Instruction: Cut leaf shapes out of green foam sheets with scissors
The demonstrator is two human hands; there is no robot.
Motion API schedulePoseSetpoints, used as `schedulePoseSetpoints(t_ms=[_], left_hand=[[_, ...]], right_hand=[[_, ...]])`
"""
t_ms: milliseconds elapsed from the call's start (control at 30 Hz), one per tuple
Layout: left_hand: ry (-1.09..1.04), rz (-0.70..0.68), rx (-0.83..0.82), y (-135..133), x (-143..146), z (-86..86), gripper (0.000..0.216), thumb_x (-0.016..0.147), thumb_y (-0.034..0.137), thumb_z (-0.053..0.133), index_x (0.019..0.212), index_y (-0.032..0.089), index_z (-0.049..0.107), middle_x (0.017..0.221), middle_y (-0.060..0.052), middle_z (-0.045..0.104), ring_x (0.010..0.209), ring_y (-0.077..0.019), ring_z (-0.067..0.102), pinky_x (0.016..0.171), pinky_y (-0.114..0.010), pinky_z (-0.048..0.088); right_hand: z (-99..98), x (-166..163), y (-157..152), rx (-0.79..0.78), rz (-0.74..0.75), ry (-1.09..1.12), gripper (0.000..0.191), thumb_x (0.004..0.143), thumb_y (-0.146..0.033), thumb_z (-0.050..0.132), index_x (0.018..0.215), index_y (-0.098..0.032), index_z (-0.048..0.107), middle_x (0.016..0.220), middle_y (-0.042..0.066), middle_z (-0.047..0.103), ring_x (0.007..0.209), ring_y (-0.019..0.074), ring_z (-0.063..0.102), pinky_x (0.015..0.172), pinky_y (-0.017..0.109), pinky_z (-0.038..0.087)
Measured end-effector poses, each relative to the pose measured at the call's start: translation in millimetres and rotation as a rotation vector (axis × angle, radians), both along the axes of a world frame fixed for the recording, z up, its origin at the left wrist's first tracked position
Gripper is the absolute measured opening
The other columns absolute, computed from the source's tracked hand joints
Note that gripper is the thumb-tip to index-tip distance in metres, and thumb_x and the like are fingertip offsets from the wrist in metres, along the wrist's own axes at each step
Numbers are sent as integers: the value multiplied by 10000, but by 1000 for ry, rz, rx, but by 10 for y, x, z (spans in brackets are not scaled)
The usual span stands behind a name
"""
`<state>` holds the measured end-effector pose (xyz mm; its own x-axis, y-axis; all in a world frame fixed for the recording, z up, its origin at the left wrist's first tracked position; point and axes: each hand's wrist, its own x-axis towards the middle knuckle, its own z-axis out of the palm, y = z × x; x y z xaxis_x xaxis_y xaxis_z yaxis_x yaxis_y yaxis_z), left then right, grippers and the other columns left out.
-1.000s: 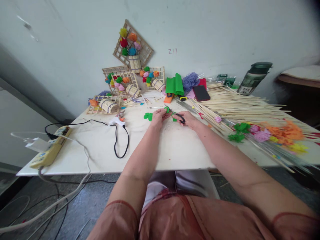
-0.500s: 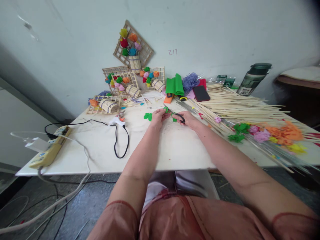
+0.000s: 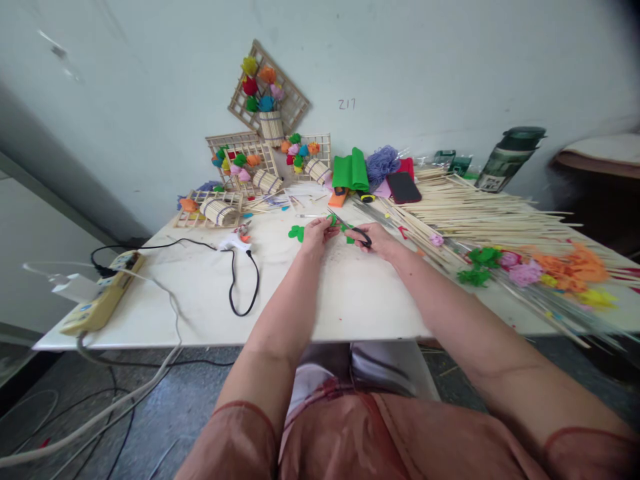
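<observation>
My left hand (image 3: 321, 233) pinches a small piece of green crepe paper (image 3: 332, 219) above the white table. Black-handled scissors (image 3: 364, 236) are in my right hand (image 3: 376, 239), their blades pointing left toward that paper. Whether the blades touch it, I cannot make out. Cut green paper petals (image 3: 296, 233) lie on the table just left of my left hand. Another green scrap (image 3: 350, 239) shows by the scissors, partly hidden by my right fingers.
Flower-decorated stick lattices (image 3: 270, 93) stand at the back. Green crepe paper (image 3: 351, 171), purple yarn (image 3: 383, 162) and a phone (image 3: 404, 187) lie behind my hands. Thin sticks (image 3: 480, 207) and paper flowers (image 3: 525, 272) spread rightward. A glue gun (image 3: 235, 243) and power strip (image 3: 103, 293) are left.
The whole view has shifted very slightly. Both hands keep nearly the same place, with the scissors and green paper still held; the scissors' handles look slightly different in angle.
</observation>
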<state>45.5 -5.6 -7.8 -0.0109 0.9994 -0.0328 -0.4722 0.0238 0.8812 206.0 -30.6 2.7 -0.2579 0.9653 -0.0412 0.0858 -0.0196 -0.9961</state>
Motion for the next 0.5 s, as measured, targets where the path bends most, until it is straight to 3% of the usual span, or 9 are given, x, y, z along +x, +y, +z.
schedulePoseSetpoints(t_ms=[500], left_hand=[[42, -53, 30, -6, -8, -18, 115, 720, 170, 703, 691, 126, 600, 695, -20, 694, 570, -97, 631, 653, -237, 510]], right_hand=[[5, 22, 3, 1, 6, -24, 251, 753, -290, 764, 671, -110, 609, 450, -48, 476, 333, 20, 348, 318, 152, 237]])
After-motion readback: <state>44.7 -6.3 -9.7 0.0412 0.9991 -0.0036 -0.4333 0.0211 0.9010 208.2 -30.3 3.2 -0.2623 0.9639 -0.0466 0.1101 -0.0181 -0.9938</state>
